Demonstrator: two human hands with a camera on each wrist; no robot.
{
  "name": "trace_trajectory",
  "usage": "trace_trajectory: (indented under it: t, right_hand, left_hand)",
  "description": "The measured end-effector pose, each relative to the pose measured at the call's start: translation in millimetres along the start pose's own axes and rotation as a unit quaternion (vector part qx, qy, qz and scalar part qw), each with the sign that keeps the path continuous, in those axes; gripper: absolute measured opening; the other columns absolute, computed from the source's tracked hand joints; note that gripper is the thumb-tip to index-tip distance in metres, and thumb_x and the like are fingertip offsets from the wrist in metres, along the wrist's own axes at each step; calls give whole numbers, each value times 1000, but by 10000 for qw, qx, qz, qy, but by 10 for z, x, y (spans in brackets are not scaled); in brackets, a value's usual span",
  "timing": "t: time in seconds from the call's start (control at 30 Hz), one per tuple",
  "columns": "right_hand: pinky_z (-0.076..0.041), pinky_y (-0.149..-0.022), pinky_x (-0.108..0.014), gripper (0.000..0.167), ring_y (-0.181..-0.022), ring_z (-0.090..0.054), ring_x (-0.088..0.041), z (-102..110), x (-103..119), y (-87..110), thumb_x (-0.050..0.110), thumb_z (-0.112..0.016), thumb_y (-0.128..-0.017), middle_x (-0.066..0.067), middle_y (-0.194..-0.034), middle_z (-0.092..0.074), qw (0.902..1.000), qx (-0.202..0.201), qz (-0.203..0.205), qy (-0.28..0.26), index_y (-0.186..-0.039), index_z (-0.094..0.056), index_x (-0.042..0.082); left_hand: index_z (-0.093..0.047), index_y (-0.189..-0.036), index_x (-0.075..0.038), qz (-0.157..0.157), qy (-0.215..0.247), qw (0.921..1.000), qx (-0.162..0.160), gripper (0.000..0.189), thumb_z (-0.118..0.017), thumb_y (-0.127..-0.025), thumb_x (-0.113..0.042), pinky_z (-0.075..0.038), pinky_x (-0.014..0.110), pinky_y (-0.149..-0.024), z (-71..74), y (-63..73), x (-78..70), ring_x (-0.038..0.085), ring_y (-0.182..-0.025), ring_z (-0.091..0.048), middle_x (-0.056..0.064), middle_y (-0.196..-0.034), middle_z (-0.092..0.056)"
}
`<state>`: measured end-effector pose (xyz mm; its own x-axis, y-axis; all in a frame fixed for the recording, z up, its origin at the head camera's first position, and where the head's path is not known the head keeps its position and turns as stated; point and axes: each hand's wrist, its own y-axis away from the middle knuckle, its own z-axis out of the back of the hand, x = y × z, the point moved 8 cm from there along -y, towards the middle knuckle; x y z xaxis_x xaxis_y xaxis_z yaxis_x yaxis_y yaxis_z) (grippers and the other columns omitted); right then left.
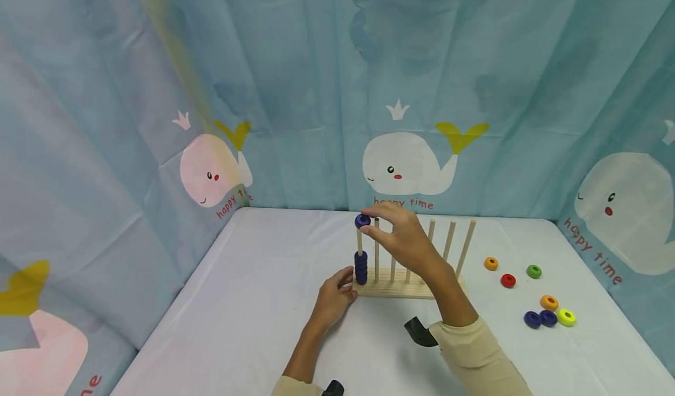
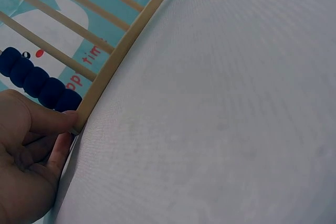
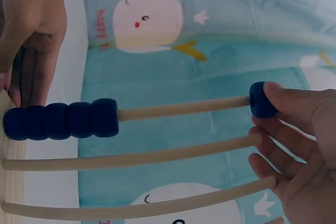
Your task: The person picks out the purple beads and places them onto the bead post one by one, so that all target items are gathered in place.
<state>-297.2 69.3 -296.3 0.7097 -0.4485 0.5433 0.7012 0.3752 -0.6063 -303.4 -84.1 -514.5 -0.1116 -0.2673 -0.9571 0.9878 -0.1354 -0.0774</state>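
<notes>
A wooden peg stand [image 1: 392, 290] stands on the white table, with a row of upright pegs. Several dark blue beads [image 3: 60, 120] are stacked at the bottom of its leftmost peg. My right hand [image 1: 403, 238] pinches another blue bead [image 3: 263, 99] between thumb and finger at the top of that same peg. In the right wrist view the peg's tip meets this bead; how far it has entered cannot be told. At the stand's left end, my left hand [image 1: 333, 297] grips the base [image 2: 105, 74] with thumb and fingers, just beside the stacked beads.
Loose beads lie right of the stand: an orange one [image 1: 491, 263], a red one [image 1: 508, 280], a green one [image 1: 534, 271], and a cluster with a yellow one [image 1: 566, 317] and blue ones [image 1: 532, 319]. A whale-print curtain [image 1: 306, 120] hangs behind the table.
</notes>
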Motion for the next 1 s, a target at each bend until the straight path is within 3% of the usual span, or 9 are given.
trace_trajectory:
  t: [0.47,0.6,1.0]
  right_hand:
    - [-54,-81,-32,34,-97,-60,-13,-46,-17,-58,20,-72,-89,5,-112,-64,9999,35,-110,93,-122,-68,13]
    - [-55,-82,-33,34,-97,-62,-15,-55,-40,-76,21,-72,-89,5,-111,-65,9996,106,-231,101,-122,-68,14]
    - [-53,-84,-35,35,-101,-59,-14,-18,-36,-56,23,-71,-90,4,-119,-64,9997,15,-139,196,-124,-67,17]
  left_hand:
    - [-45,-144,-3,-24,-70,10000,3,61,-64,-86,4,-51,25,-93,-6,-2,-6,26,-117,-58,14,-137,-54]
    - [-44,-143,-1,-61,-44,10000,-11,61,-65,-86,5,-51,29,-94,-13,-6,-16,29,-118,-57,16,-137,-54]
    - [-46,-144,-4,43,-100,9999,-42,61,-64,-86,4,-51,23,-93,-3,17,-1,22,-115,-59,12,-134,-56]
